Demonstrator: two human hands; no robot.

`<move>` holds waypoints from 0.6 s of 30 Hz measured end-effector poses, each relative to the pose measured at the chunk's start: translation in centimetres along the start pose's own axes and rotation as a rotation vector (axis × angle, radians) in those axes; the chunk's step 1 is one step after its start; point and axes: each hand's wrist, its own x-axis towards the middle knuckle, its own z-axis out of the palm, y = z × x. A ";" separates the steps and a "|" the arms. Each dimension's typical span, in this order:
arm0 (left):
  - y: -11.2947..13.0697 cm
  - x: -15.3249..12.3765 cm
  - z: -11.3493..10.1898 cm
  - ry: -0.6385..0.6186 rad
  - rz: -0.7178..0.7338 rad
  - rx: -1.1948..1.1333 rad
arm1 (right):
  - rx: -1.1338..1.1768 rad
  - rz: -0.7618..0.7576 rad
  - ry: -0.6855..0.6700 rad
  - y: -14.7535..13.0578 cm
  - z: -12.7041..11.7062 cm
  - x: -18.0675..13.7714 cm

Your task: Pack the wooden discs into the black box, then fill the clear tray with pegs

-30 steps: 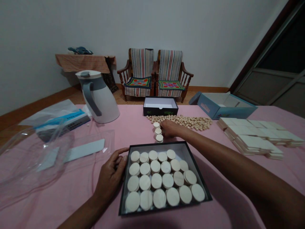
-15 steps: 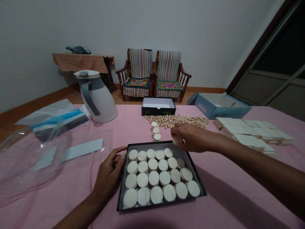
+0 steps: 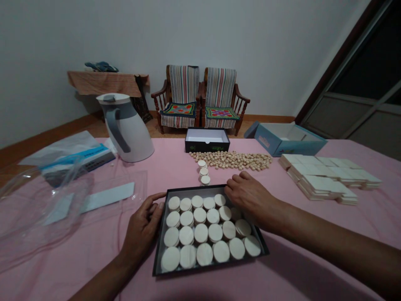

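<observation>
A black tray (image 3: 206, 269) filled with rows of pale round wooden discs (image 3: 200, 232) lies on the pink tablecloth in front of me. My left hand (image 3: 142, 228) grips the tray's left rim, fingers curled on its edge. My right hand (image 3: 250, 198) is palm down over the tray's far right corner, with its fingers curled onto a wooden disc that they hide. Three short stacks of discs (image 3: 203, 172) stand just beyond the tray.
Behind the stacks are a row of small wooden pegs (image 3: 232, 160) and a little black box (image 3: 206, 140). An open blue box (image 3: 285, 139) and piles of flat wooden squares (image 3: 328, 175) lie right. A white jug (image 3: 125, 127) and clear plastic bags (image 3: 44, 196) are left.
My right hand took a disc from beside the short stacks, carried it back towards me and lowered it into the tray's far right corner. My left hand stayed on the tray.
</observation>
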 end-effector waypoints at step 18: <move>-0.2 -0.1 -0.1 -0.009 0.001 -0.009 | 0.107 -0.056 -0.012 0.0 1.8 0.4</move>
